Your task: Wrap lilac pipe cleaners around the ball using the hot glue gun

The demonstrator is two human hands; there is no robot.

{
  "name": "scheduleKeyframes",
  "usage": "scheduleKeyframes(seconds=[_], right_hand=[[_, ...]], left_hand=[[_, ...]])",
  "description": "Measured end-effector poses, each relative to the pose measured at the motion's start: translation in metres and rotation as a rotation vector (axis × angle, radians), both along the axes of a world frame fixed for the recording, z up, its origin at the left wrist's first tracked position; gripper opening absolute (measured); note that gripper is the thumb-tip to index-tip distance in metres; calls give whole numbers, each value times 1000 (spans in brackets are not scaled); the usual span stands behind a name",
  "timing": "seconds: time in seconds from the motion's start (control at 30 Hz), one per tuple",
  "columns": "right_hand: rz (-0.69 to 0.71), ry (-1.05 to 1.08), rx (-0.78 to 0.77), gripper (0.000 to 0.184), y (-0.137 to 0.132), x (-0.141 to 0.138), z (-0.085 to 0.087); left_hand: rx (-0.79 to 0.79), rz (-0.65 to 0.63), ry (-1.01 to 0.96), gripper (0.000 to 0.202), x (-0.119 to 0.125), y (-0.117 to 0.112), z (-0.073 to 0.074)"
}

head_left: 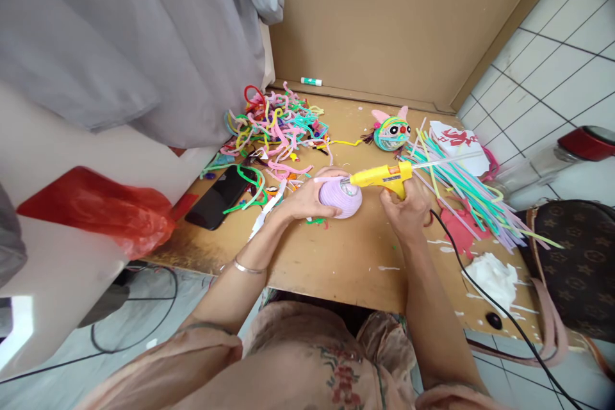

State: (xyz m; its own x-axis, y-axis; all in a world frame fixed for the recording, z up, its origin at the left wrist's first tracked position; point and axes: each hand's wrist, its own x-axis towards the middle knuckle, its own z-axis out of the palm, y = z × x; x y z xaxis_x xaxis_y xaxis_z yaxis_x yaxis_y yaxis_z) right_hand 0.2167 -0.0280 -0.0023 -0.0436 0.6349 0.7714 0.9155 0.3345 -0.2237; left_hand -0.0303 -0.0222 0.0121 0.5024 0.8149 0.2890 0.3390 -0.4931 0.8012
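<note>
My left hand (307, 200) is wrapped around a lilac ball wound with fuzzy wire (339, 202), holding it on the wooden table (336, 256). My right hand (408, 210) grips the handle of a yellow glue gun (384, 176). The gun's nozzle points left and touches the top of the lilac ball. Its black cord (485, 298) trails off the table's front right edge.
A tangle of coloured pipe cleaners (276, 125) lies at the back left beside a black phone (218, 198). A finished ball with eyes and pink ears (391, 131), straight pipe cleaners (461, 189), white tissue (492, 272) and a brown bag (576, 262) sit to the right. A red plastic bag (96, 205) lies left.
</note>
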Motion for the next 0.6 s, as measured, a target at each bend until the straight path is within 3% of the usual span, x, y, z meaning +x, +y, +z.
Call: scheduleKeyframes(seconds=[0.27,0.43,0.6], right_hand=[[-54,30,-7,7,0,0,-1],[-18,76,-69,9,-1,-3,1],[-37,212,-118,13,2,-2,1]], left_hand=[[-1,7,1,74,-1,1,-2],[-6,5,11,73,-1,1,-3],[-20,4,-4,73,0,0,-2]])
